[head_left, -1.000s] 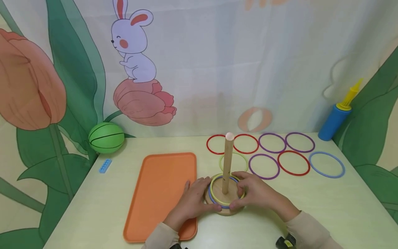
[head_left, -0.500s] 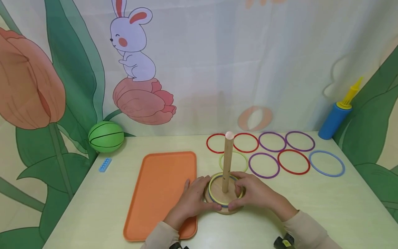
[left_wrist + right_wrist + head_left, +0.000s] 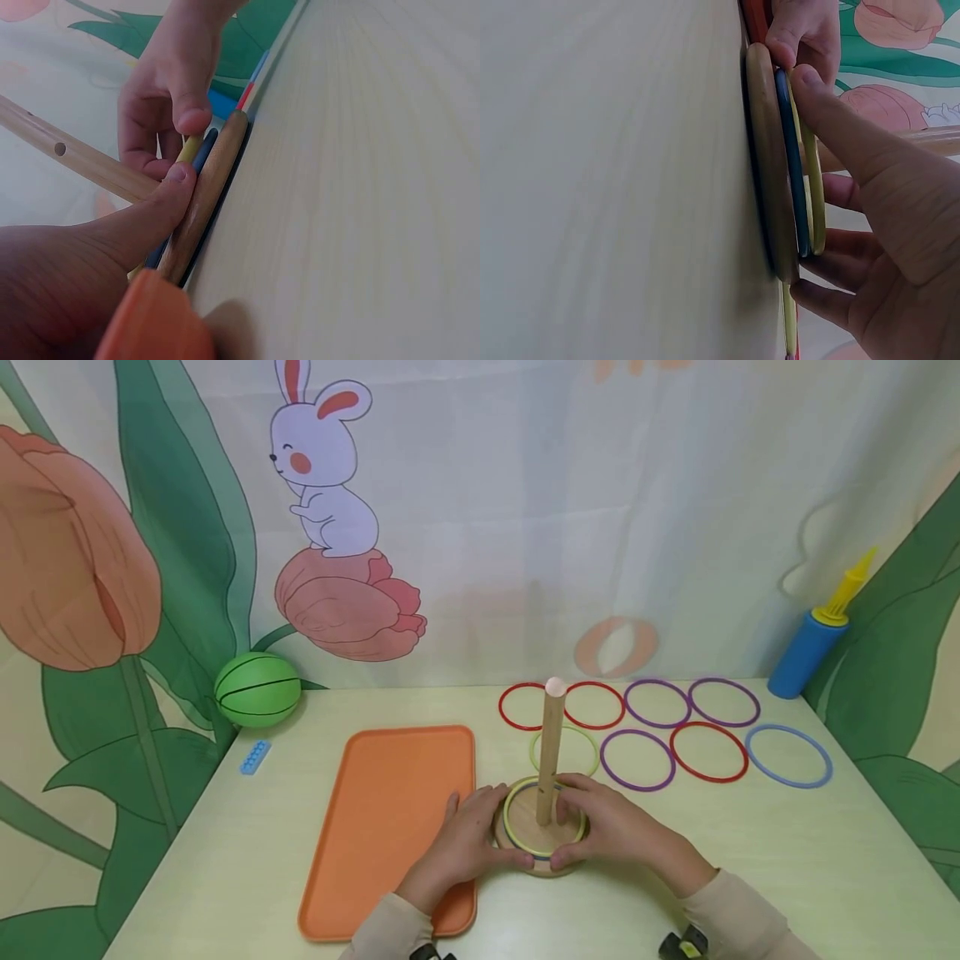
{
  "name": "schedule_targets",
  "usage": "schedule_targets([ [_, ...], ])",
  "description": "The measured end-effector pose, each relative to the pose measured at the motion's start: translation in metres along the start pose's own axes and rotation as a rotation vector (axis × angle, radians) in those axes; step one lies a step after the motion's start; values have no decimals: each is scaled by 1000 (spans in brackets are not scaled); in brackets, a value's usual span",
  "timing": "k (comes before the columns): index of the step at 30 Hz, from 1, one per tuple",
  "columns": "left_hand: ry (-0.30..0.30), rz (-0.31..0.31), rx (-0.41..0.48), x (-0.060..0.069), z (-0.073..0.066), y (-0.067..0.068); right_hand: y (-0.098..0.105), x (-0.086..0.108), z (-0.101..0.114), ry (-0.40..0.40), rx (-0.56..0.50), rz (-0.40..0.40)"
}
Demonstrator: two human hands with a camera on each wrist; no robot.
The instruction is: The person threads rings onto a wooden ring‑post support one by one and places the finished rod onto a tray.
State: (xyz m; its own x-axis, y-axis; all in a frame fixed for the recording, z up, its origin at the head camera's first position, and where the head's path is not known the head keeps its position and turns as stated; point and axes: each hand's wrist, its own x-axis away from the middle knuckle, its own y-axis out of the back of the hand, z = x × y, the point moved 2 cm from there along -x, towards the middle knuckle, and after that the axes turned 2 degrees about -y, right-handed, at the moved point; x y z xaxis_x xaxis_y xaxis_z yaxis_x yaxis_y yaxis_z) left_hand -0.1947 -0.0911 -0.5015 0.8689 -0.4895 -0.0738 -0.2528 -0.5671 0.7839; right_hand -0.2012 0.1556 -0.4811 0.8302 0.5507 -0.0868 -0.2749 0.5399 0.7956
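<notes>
A round wooden base (image 3: 556, 841) with an upright post (image 3: 551, 752) stands at the front middle of the table in the head view. A blue ring (image 3: 793, 165) lies round the post just above the base, with a yellow ring (image 3: 516, 837) over it. My left hand (image 3: 465, 839) grips the base's left side, thumb at the front against the rings' edge. With thumb and curled fingers, my right hand (image 3: 618, 827) holds the yellow ring's right side. Its index finger reaches inside the ring beside the post. The left fingers' undersides are hidden.
An orange tray (image 3: 390, 827) lies left of the base, partly under the left forearm. Several loose rings lie behind and right, including a light blue ring (image 3: 831, 768). A green ball (image 3: 257, 690), blue brick (image 3: 255, 757) and blue pump (image 3: 806, 653) stand near the edges.
The yellow ring has shifted slightly left and now covers more of the blue one. My right hand moved a little left with it, while the left hand stayed in place.
</notes>
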Motion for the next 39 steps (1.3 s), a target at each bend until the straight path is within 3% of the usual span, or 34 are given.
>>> schedule_targets([
  [8,6,5,-9,-2,-1,0,-2,2,0,0,24,-15],
  [23,3,10,1,-1,-1,-1,-2,9,-11,-19,-33,-42],
  [33,1,3,10,-1,0,0,25,39,-42,-11,-14,-281],
  [39,5,10,9,-1,-1,0,54,68,-79,-148,10,-425],
])
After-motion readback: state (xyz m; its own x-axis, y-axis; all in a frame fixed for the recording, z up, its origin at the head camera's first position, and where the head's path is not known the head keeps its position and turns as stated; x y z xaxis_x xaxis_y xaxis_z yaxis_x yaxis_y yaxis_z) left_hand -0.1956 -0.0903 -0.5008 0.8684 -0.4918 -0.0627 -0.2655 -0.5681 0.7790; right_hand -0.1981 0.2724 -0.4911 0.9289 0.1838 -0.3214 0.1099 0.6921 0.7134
